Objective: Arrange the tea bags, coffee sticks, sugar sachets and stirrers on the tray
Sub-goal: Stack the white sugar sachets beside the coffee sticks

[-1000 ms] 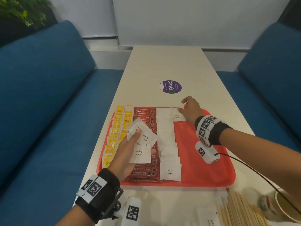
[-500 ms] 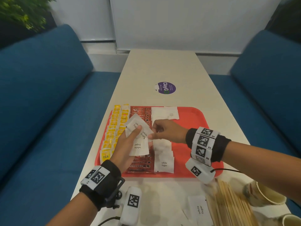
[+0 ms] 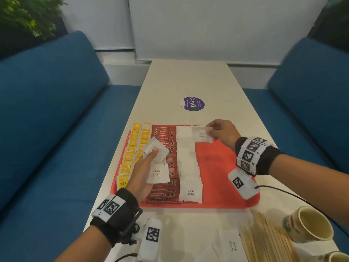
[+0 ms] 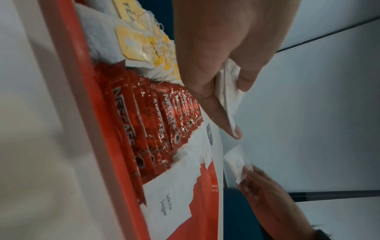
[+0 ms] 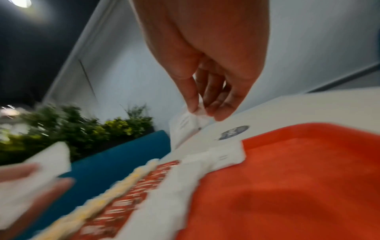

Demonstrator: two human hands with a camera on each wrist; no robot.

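A red tray (image 3: 226, 163) holds a column of yellow tea bags (image 3: 132, 154), a column of red coffee sticks (image 3: 166, 193) and a column of white sugar sachets (image 3: 189, 176). My left hand (image 3: 145, 167) hovers over the coffee sticks and grips a small fan of sugar sachets (image 3: 158, 173), seen between thumb and fingers (image 4: 226, 91). My right hand (image 3: 221, 132) pinches one sugar sachet (image 3: 202, 135) by its corner above the tray's far end (image 5: 185, 128). Wooden stirrers (image 3: 268, 241) lie on the table in front of the tray.
Loose sugar sachets (image 3: 233, 244) lie on the white table (image 3: 188, 82) by the stirrers. Two paper cups (image 3: 309, 224) stand at the near right. A purple sticker (image 3: 193, 104) lies beyond the tray. Blue sofas (image 3: 47, 120) flank the table.
My right hand came back to my left hand, took a sachet from the fan, and carried it out to the tray's far end. The left hand stayed over the coffee sticks.
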